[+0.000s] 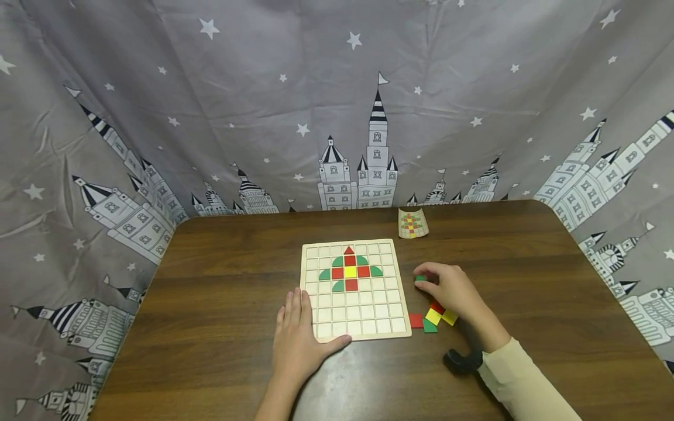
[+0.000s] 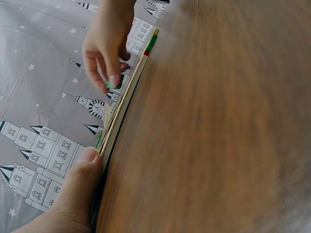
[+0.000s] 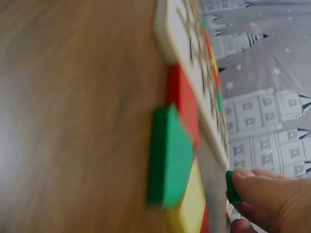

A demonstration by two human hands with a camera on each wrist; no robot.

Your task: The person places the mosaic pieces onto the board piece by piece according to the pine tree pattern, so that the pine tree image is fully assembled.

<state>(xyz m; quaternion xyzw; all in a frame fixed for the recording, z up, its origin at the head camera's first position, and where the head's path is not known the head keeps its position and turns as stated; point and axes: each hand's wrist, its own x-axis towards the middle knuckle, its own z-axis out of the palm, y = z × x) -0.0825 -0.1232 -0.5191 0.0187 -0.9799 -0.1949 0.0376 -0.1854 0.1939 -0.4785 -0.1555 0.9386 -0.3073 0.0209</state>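
A square wooden grid board (image 1: 374, 313) lies on the table, with red, green and yellow tiles set in its upper middle cells. My left hand (image 1: 299, 339) rests against the board's lower left corner, fingers extended along the left side and thumb at the front edge. To the right of the board, my right hand (image 1: 447, 289) pinches a small green tile (image 3: 232, 187) between thumb and fingers, held above the table. Loose tiles lie below that hand: a red square (image 1: 416, 320), a green piece (image 1: 430, 326), yellow squares (image 1: 433, 316) and a red one partly hidden by the hand.
A small curled pattern card (image 1: 413, 224) printed with a similar coloured design sits near the table's back edge. A black strap-like object (image 1: 462, 361) is at the right wrist. Behind the brown wooden table (image 1: 221, 263) hangs a grey curtain (image 1: 263, 88) with castles and stars.
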